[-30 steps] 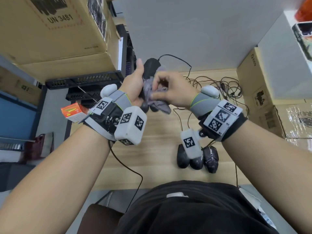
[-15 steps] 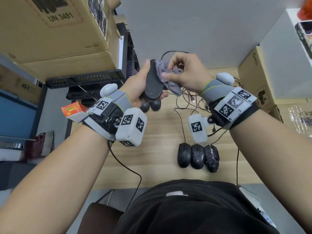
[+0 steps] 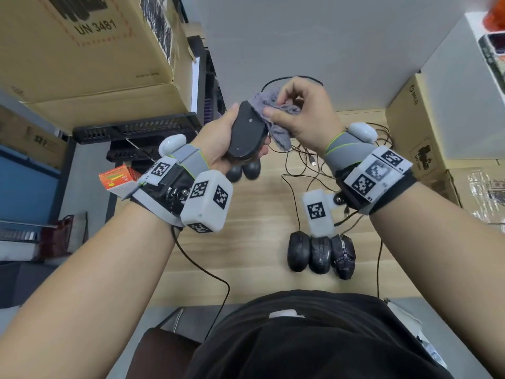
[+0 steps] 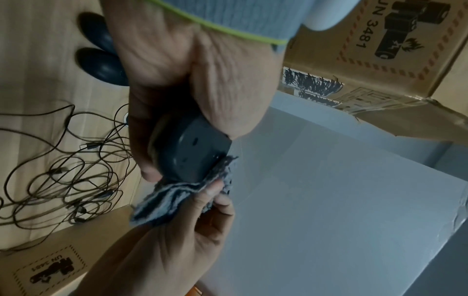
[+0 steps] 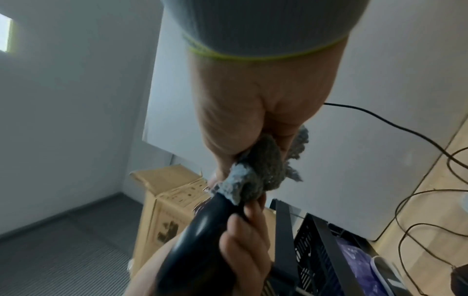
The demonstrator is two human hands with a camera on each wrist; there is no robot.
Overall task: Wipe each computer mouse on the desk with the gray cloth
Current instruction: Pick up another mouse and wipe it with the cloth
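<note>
The large cardboard box (image 3: pixel 90 47) at the upper left reads "UN 3481". The smaller carton (image 4: pixel 48 274) by the cables bears the same mark. Other print is too blurred to read.

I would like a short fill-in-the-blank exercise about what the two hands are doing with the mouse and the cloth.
1. The left hand grips a black ____.
2. The right hand pinches the gray ____ against it.
3. The held mouse shows its flat ____ to the head camera.
4. Near the person's body, ____ mice lie side by side on the desk.

Missing words: mouse; cloth; underside; three
</note>
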